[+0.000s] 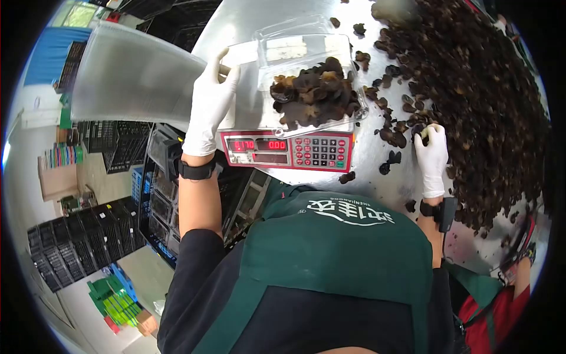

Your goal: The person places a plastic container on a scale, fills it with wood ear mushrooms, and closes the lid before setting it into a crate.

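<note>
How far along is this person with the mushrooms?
Partly done: a clear box on the scale holds dark mushrooms; the display reads 0.170. In hand: the right hand is at the big pile, perhaps picking, though its grip is unclear; the left hand is open beside the box. Left to do, probably: closing the box, which looks uncovered, and boxing that pile.
</note>
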`<state>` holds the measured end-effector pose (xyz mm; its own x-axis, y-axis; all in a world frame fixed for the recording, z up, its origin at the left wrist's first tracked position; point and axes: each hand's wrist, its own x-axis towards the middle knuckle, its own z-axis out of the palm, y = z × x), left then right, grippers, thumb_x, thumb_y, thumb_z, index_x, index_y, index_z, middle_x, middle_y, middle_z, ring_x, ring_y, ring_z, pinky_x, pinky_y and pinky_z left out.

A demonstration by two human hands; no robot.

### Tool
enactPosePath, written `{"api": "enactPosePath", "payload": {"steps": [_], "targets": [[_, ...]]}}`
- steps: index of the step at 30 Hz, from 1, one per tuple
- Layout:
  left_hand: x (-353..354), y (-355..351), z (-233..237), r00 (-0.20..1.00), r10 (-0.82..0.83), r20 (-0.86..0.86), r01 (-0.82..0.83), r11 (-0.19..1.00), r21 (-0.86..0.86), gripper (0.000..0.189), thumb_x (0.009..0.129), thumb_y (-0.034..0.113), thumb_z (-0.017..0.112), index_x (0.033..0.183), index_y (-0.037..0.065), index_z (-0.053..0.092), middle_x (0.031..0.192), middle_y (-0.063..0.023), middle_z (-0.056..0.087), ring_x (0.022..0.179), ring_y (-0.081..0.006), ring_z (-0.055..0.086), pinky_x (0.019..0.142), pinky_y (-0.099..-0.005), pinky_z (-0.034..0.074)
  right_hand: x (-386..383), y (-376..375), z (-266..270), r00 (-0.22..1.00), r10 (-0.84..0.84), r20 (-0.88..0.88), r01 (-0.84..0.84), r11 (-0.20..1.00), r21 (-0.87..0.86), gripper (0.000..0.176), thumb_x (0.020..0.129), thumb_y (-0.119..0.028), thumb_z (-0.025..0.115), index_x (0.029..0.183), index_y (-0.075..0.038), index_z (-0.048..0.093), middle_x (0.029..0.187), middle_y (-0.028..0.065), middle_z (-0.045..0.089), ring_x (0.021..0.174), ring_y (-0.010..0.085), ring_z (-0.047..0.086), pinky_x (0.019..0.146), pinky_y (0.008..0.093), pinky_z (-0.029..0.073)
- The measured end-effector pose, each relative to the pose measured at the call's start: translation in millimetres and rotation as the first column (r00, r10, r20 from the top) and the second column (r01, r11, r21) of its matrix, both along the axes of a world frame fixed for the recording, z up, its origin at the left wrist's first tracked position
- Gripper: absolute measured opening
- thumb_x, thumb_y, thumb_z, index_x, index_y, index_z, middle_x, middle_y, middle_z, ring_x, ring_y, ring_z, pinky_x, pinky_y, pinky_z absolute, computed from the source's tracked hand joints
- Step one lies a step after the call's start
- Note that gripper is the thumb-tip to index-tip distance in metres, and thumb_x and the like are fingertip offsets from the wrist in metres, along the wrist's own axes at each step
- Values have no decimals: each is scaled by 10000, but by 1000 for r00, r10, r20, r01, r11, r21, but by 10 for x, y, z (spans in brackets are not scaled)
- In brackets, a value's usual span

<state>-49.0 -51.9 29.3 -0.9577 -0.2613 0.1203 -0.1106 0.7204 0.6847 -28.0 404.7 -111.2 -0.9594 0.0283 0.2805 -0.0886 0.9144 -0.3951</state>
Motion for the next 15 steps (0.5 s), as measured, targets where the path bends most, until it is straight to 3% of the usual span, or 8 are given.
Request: {"api": "enactPosePath", "payload": {"steps": [1,3,7,10,11,13,14,15], "targets": [[24,-21,0,1000,2,-8,-3,1000,-20,449,967,246,639,1377,77,568,831,-31,643,743,-78,587,711,-253,509,11,5,-11,1000,2,-1,-2,1000,-18,198,794,-135,735,827,-64,553,1095,77,593,970,306,611,799,382,511],[63,-31,-14,1000,-4,-19,3,998,-56,447,967,250,639,1373,77,572,833,-36,649,747,-77,593,719,-255,509,26,3,-22,999,32,-26,-32,999,2,198,800,-115,728,826,-43,545,1008,69,607,900,244,641,749,348,512],[-20,15,-75,999,-6,40,9,997,-70,475,949,307,649,1366,91,581,864,-71,671,774,-124,631,748,-279,515,37,36,4,981,10,191,69,911,-406,145,861,-95,689,824,-37,562,833,14,602,743,118,638,632,270,471],[-293,2,-283,1000,-7,18,9,996,-84,515,874,311,699,1289,23,594,862,-151,700,796,-231,686,773,-333,533,34,48,183,921,82,380,257,606,-753,100,925,-95,641,841,-66,596,804,-23,603,657,83,612,573,211,437],[-425,-44,-435,996,-61,-70,46,977,-206,543,857,303,707,1292,2,583,862,-160,700,805,-231,687,777,-332,533,40,21,206,919,129,372,284,438,-853,47,929,-99,627,912,-65,599,844,-5,617,700,94,623,564,204,446],[-634,-14,-565,954,-197,-227,78,893,-444,601,823,288,722,1299,-41,560,861,-179,702,822,-231,690,784,-330,532,35,-16,212,920,261,293,283,75,-956,182,932,-112,600,1103,-49,613,899,11,629,737,107,627,562,204,451],[-656,73,-501,993,-102,-59,78,946,-314,673,775,232,740,1328,-80,520,861,-189,706,834,-220,696,782,-308,535,50,-49,261,919,312,242,250,15,-968,280,931,-114,589,1204,-47,590,921,18,632,754,113,623,564,205,453],[-658,121,-496,997,-70,-20,66,981,-181,673,803,210,725,1367,-66,481,886,-172,691,847,-204,678,784,-303,530,72,-107,339,914,361,188,219,-47,-975,380,931,-115,579,1305,-46,566,943,24,635,771,118,619,566,205,454]]}}
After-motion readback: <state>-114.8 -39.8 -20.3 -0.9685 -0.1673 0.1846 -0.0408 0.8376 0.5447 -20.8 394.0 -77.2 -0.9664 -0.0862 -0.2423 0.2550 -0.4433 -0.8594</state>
